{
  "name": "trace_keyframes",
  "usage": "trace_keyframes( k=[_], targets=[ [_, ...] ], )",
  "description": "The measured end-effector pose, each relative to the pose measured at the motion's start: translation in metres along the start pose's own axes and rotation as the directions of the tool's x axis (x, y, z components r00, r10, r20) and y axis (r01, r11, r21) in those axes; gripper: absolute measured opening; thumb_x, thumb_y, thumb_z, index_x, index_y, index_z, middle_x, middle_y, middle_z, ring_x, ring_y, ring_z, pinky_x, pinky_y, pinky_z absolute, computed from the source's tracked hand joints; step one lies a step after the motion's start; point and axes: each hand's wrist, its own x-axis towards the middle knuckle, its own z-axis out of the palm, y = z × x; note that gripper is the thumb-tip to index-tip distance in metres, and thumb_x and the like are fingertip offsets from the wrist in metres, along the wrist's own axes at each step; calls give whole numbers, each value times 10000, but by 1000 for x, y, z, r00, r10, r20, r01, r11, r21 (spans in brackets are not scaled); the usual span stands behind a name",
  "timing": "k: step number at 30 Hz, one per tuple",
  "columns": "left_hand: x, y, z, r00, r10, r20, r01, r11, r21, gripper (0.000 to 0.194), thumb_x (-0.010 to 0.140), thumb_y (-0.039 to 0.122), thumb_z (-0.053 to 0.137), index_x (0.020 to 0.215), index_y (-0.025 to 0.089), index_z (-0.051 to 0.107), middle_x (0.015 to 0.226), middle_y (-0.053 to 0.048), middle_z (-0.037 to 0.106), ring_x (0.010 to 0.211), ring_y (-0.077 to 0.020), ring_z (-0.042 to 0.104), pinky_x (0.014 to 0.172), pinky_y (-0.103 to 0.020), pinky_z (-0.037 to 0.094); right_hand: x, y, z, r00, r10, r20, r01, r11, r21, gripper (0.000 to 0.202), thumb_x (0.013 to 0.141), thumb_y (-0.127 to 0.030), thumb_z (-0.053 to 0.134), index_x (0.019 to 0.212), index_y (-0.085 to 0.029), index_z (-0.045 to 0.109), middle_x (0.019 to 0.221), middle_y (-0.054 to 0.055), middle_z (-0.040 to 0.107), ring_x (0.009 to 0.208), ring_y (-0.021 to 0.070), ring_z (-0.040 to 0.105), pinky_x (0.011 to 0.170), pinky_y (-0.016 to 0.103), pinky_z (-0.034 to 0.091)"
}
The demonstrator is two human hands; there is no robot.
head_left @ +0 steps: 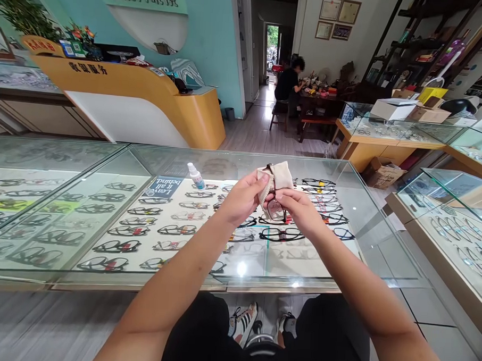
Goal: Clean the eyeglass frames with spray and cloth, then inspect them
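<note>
Above the glass display case [220, 279], my left hand [246, 195] is closed on a cream cloth [282, 176], which is folded over one part of a pair of dark-framed glasses [277, 210]. My right hand [298, 205] pinches the frame of these glasses near their middle, just below the cloth. One lens hangs below the fingers; the other is hidden by the cloth and my left hand. A small white spray bottle [196, 176] stands on the glass top, left of my hands.
Rows of glasses [177, 229] lie inside the case under the glass. A second display case [458, 232] stands at the right. Beyond are a wooden counter [145, 86] and a person [287, 84] seated at a table.
</note>
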Motion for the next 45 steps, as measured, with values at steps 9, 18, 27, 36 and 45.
trace_keyframes(
  k=[9, 18, 27, 36, 45],
  targets=[
    [2, -4, 0, 998, 45, -32, -44, 997, 58, 630, 784, 748, 895, 922, 185, 650, 628, 37, 601, 472, -83, 505, 417, -203, 411, -4, 0, 7, 1000, -11, 29, 12, 1000, -12, 360, 884, -563, 839, 949, -210, 876, 945, 65, 853, 894, 224, 764, 949, 403, 605],
    [2, 13, -13, 993, -33, 117, 27, 998, 56, 513, 712, 406, 1046, 1043, 167, 734, 782, -14, 734, 628, -115, 648, 588, -236, 546, -5, -8, 4, 997, 35, -63, -31, 997, 69, 299, 835, -507, 870, 892, -214, 852, 870, 58, 829, 844, 221, 751, 802, 365, 606],
    [-1, 2, -3, 995, 100, 19, -102, 982, 159, 537, 672, 511, 1047, 944, 185, 719, 701, 17, 687, 540, -106, 577, 503, -243, 499, -8, -1, 6, 999, 19, -39, -16, 997, 75, 343, 822, -546, 898, 882, -218, 815, 933, 62, 836, 913, 229, 762, 960, 414, 602],
    [5, 3, -12, 998, 46, 49, -51, 992, 118, 545, 839, 682, 885, 889, 158, 745, 669, -31, 704, 512, -133, 609, 501, -265, 521, -8, 1, 8, 992, -119, -43, 117, 991, -59, 338, 899, -577, 835, 906, -241, 868, 854, 38, 819, 830, 213, 717, 859, 382, 580],
    [1, 9, -9, 992, 18, 125, -28, 997, 77, 516, 646, 384, 1075, 936, 165, 709, 739, 13, 704, 570, -108, 623, 526, -232, 549, -10, -1, 8, 993, -120, -15, 120, 993, 7, 346, 885, -579, 867, 859, -236, 830, 880, 42, 811, 863, 209, 723, 917, 379, 601]
  ],
)
